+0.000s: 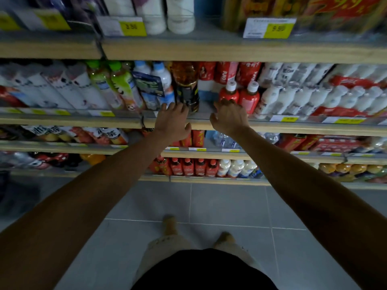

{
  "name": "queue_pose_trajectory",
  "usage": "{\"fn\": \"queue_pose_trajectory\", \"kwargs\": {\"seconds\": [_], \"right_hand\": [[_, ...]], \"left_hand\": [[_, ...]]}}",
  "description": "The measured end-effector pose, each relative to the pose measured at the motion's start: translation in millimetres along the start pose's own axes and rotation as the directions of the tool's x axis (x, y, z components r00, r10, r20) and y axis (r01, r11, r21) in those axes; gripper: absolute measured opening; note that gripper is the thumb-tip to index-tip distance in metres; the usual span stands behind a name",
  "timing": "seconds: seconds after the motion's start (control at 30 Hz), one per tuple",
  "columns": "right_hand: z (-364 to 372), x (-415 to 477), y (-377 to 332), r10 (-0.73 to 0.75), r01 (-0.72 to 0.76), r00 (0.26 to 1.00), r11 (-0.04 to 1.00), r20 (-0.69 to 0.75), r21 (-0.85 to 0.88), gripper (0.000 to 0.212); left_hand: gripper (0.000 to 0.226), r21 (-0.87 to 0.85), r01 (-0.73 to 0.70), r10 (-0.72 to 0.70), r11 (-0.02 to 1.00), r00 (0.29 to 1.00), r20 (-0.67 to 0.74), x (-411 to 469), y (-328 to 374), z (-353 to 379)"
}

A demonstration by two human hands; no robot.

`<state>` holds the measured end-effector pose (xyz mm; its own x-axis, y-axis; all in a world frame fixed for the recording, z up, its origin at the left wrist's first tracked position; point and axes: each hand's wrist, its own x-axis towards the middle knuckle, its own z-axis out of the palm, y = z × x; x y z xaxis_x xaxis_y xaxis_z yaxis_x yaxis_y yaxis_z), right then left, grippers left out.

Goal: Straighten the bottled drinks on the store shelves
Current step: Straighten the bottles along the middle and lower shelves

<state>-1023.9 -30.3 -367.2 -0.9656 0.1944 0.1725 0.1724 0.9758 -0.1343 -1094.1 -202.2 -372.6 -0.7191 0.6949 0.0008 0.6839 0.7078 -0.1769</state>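
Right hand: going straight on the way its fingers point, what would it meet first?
Probably the left red white-capped bottle, directly beyond the fingers of the right hand; whether they already touch is unclear.

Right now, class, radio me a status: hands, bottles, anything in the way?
Left hand open, fingertips at amber bottle base. Right hand at red white-capped bottle, grip unclear. Bare shelf between them, nothing blocking.

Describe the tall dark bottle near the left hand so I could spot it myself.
Look at the shelf both hands reach to, second from the top. Just past the left hand stands a tall amber drink bottle. It alone has a black label, with blue-and-white bottles to its left and short red white-capped bottles to its right.
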Motion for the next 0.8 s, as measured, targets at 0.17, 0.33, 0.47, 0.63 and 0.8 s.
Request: {"fn": "queue_pose_trajectory", "kwargs": {"seconds": [0.17,0.33,0.47,0.63,0.8], "right_hand": [[29.6,25.6,-28.6,0.058,-0.054,0.997,0.996,-0.048,0.076,0.035],[54.2,49.6,-45.2,0.211,-0.188,0.974,0.954,-0.082,0.232,0.044],[63.7,73.9,-57.0,0.34,-0.268,0.938,0.841,-0.073,0.471,0.067],[68.5,106.4,-67.2,0.408,-0.276,0.913,0.579,0.02,0.767,0.086],[73.4,118.5,-70.7,0.493,-0.294,0.87,0.51,0.005,0.809,0.093]], "left_hand": [[0.053,0.011,-0.031,0.031,0.999,0.999,-0.016,5.2,-42.0,14.2],[0.05,0.007,-0.075,0.075,0.997,0.997,-0.028,13.5,-72.8,28.5],[0.043,0.012,-0.111,0.111,0.994,0.992,-0.052,15.1,-92.8,35.7],[0.052,0.019,-0.115,0.115,0.993,0.993,-0.015,13.9,-114.9,47.1],[0.056,0.019,-0.124,0.124,0.992,0.992,-0.021,14.2,-126.7,51.5]]}}
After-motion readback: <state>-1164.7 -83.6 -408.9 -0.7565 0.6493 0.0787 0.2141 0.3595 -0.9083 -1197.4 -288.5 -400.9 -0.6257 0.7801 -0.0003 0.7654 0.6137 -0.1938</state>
